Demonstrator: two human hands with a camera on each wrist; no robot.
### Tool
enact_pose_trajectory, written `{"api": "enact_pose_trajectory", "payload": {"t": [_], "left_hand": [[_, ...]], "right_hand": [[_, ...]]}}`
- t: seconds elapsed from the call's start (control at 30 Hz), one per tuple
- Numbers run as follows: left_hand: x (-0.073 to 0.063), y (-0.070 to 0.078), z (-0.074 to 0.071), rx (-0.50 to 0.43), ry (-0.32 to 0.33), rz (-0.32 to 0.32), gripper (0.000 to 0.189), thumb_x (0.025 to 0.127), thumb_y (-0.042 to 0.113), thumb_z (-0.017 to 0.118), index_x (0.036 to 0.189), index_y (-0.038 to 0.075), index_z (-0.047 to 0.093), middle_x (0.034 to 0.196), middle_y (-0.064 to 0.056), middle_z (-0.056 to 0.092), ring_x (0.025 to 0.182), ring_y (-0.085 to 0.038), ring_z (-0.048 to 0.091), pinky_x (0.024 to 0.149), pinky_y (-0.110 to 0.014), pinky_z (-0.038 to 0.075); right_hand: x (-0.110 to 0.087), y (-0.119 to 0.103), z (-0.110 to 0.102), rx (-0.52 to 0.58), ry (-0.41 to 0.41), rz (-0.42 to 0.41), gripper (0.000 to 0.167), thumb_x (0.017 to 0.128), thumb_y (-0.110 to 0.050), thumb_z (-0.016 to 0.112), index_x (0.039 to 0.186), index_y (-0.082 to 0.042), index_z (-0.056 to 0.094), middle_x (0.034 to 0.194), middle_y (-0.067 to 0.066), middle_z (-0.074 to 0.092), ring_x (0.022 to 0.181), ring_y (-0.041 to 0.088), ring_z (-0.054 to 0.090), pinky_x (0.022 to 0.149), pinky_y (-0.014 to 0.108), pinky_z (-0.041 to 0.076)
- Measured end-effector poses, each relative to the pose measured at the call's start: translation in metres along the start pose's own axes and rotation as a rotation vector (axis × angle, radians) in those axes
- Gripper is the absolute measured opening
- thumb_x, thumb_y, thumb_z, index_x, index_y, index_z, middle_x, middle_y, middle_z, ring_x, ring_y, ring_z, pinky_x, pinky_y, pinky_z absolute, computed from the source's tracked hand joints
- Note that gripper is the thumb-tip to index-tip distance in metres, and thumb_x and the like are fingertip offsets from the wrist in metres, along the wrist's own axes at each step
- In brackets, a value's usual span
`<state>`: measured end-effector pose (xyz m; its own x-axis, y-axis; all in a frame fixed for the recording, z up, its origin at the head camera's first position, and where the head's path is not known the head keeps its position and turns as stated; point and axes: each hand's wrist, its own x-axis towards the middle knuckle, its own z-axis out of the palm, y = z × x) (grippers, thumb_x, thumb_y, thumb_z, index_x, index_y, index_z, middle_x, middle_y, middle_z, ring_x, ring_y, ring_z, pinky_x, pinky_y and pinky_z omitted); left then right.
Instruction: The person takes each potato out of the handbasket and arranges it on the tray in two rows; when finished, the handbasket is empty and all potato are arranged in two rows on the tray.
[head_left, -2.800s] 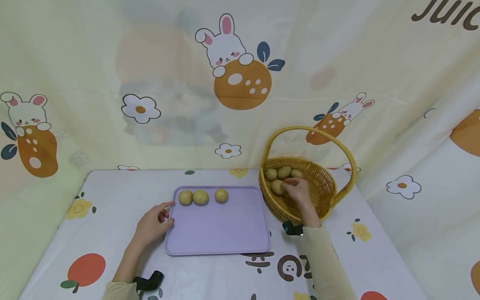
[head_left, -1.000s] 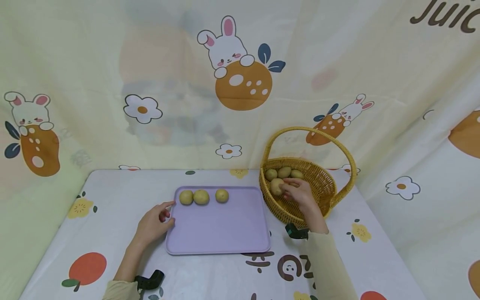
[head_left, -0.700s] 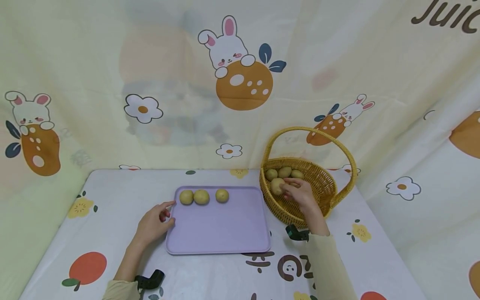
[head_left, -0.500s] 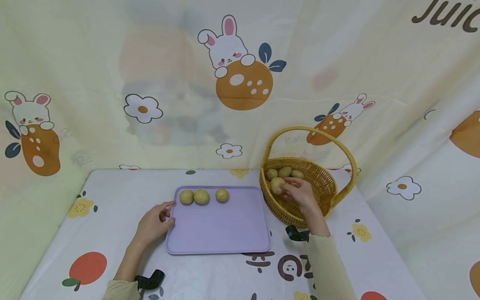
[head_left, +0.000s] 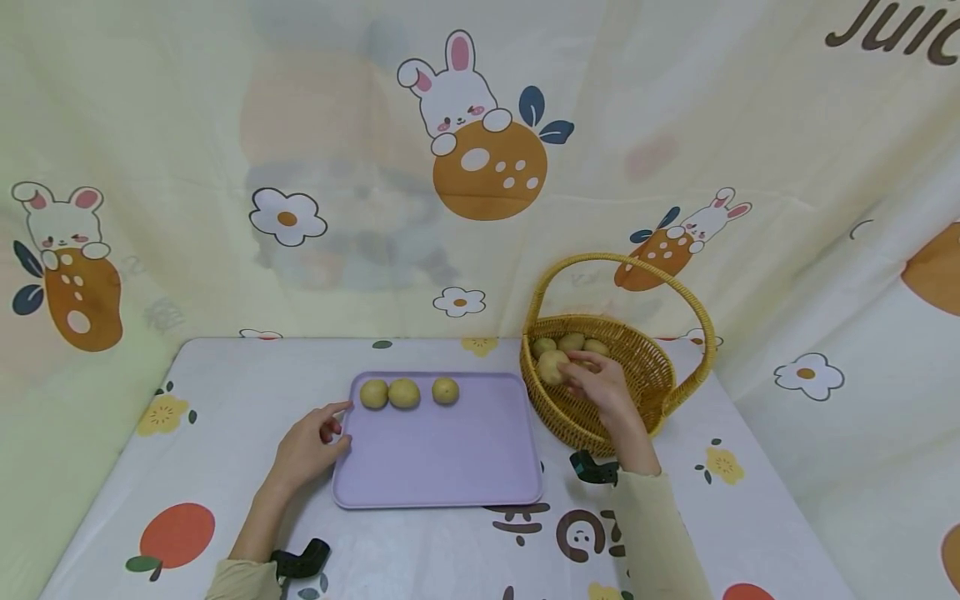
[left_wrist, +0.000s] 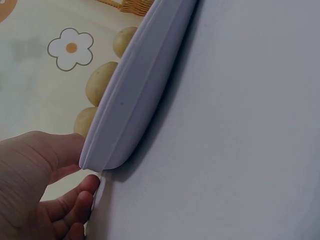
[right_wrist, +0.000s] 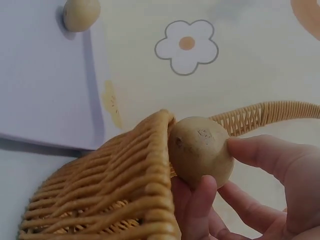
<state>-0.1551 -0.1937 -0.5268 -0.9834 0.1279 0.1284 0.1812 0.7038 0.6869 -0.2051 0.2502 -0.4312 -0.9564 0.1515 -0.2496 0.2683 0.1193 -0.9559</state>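
Observation:
My right hand (head_left: pixel 603 393) pinches a potato (head_left: pixel 551 367) between thumb and fingers, just inside the near-left rim of the wicker basket (head_left: pixel 558 421). The right wrist view shows that potato (right_wrist: pixel 197 150) beside the woven wall, with dark marks on its skin. Behind it, partly covered, other potatoes (head_left: pixel 572 342) lie in the basket. My left hand (head_left: pixel 306 448) is at the left edge of the lilac tray (head_left: pixel 442 458), fingertips touching its rim. Along the tray's back edge sit three potatoes: two side by side (head_left: pixel 404 394) and one apart (head_left: pixel 446 391).
The basket's tall arched handle (head_left: pixel 611 256) rises over its opening. A printed cloth (head_left: pixel 225 450) covers the table, and a patterned curtain (head_left: pixel 360 250) hangs right behind. Black wrist cameras (head_left: pixel 302 558) are strapped at both wrists.
My right hand has taken hold of the potato and raised it slightly towards the basket's left rim. The left hand and the tray stay in place.

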Motion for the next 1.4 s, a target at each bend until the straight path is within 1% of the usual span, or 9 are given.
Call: {"api": "enact_pose_trajectory", "payload": {"t": [0.2,0.37,0.57,0.77,0.83,1.0,1.17,1.3,1.4], "left_hand": [[0.000,-0.001,0.000,0.002,0.001,0.006,0.053,0.080,0.009,0.074,0.131,0.006,0.062,0.082,-0.001,0.056,0.070,-0.014,0.047,0.061,-0.030,0.037],[0.000,-0.001,0.000,0.000,0.003,0.016,0.053,0.080,0.009,0.074,0.131,0.005,0.062,0.082,-0.001,0.056,0.070,-0.014,0.047,0.061,-0.030,0.036],[-0.001,-0.002,-0.001,-0.003,0.005,0.016,0.052,0.080,0.009,0.074,0.130,0.005,0.062,0.082,-0.001,0.056,0.070,-0.014,0.047,0.061,-0.029,0.036],[-0.001,-0.002,-0.001,-0.004,0.016,0.034,0.052,0.079,0.009,0.074,0.130,0.003,0.063,0.081,-0.001,0.056,0.069,-0.014,0.047,0.060,-0.029,0.036],[-0.001,-0.002,-0.001,-0.004,0.015,0.035,0.052,0.079,0.009,0.074,0.130,0.004,0.062,0.081,-0.001,0.056,0.069,-0.014,0.047,0.061,-0.029,0.036],[0.000,-0.001,-0.001,0.001,0.011,0.027,0.053,0.079,0.010,0.074,0.131,0.005,0.062,0.082,0.000,0.056,0.070,-0.014,0.047,0.061,-0.030,0.037],[0.000,0.000,-0.002,-0.004,0.009,0.018,0.053,0.080,0.010,0.074,0.131,0.005,0.062,0.082,-0.001,0.056,0.070,-0.014,0.047,0.062,-0.030,0.037],[0.000,0.001,-0.003,-0.005,0.008,0.016,0.052,0.080,0.010,0.074,0.131,0.004,0.062,0.082,-0.001,0.056,0.070,-0.014,0.047,0.061,-0.030,0.036],[-0.001,0.001,-0.003,0.001,0.001,0.013,0.053,0.080,0.010,0.074,0.131,0.005,0.062,0.082,0.000,0.056,0.070,-0.014,0.047,0.062,-0.030,0.036]], "right_hand": [[0.000,-0.002,0.006,-0.002,-0.006,-0.016,0.048,0.091,-0.014,0.070,0.133,0.003,0.056,0.078,-0.005,0.063,0.066,0.008,0.063,0.066,0.023,0.055],[-0.001,-0.005,0.010,0.008,-0.008,-0.024,0.046,0.091,-0.012,0.069,0.132,0.004,0.056,0.080,-0.005,0.064,0.068,0.009,0.064,0.064,0.021,0.054],[-0.001,-0.009,0.018,0.030,-0.032,-0.043,0.045,0.092,-0.009,0.067,0.132,0.007,0.055,0.081,-0.003,0.064,0.065,0.006,0.063,0.062,0.020,0.053],[-0.003,-0.013,0.026,0.011,-0.038,-0.047,0.046,0.092,-0.012,0.068,0.133,0.003,0.057,0.087,-0.003,0.063,0.067,0.006,0.062,0.067,0.023,0.055],[-0.003,-0.014,0.030,0.015,-0.046,-0.054,0.046,0.092,-0.012,0.068,0.133,0.004,0.056,0.088,-0.003,0.063,0.068,0.006,0.062,0.068,0.024,0.055],[-0.004,-0.016,0.042,0.047,-0.080,-0.076,0.044,0.092,-0.008,0.067,0.132,0.006,0.056,0.087,-0.002,0.064,0.065,0.008,0.062,0.064,0.024,0.054],[-0.005,-0.019,0.057,0.043,-0.108,-0.096,0.042,0.091,-0.007,0.068,0.130,0.006,0.058,0.083,0.000,0.063,0.061,0.008,0.060,0.060,0.023,0.052],[-0.006,-0.018,0.071,0.036,-0.116,-0.096,0.040,0.090,-0.006,0.068,0.128,0.006,0.060,0.083,0.001,0.059,0.062,0.009,0.059,0.059,0.022,0.051],[-0.007,-0.015,0.082,0.027,-0.113,-0.092,0.038,0.089,-0.006,0.069,0.125,0.005,0.062,0.085,0.003,0.061,0.065,0.011,0.062,0.058,0.021,0.051]]}}
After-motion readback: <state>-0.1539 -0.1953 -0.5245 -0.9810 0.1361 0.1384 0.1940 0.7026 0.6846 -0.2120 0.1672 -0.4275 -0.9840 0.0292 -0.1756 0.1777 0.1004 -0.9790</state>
